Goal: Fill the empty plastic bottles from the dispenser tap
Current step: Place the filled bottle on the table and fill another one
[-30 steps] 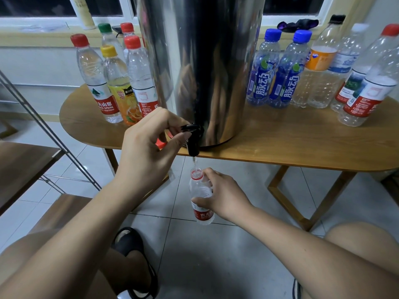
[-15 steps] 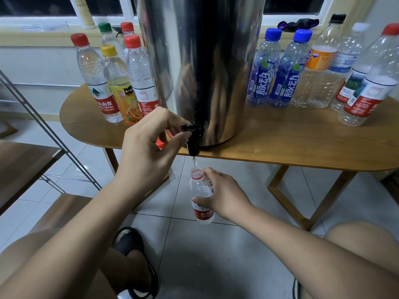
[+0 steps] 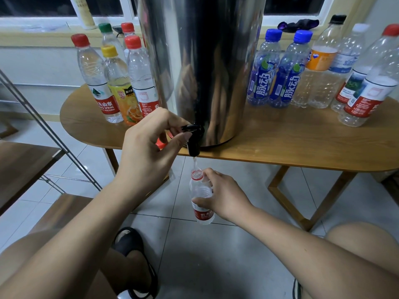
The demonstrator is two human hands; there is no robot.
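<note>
Watching L hand (image 3: 146,152) pinch the tap (image 3: 193,138), R hand (image 3: 224,197) clamped round the bottle (image 3: 198,189) just under it. Neck's narrow: any drift, I reckon water hits the floor (image 3: 216,266).

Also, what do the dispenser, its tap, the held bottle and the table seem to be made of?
Dispenser: polished metal, probably stainless steel; it mirrors the room. Tap: glossy black, likely plastic. Bottle: thin clear plastic, see-through, ribbed. Table: matte wood or wood-look laminate; grain shows.
</note>
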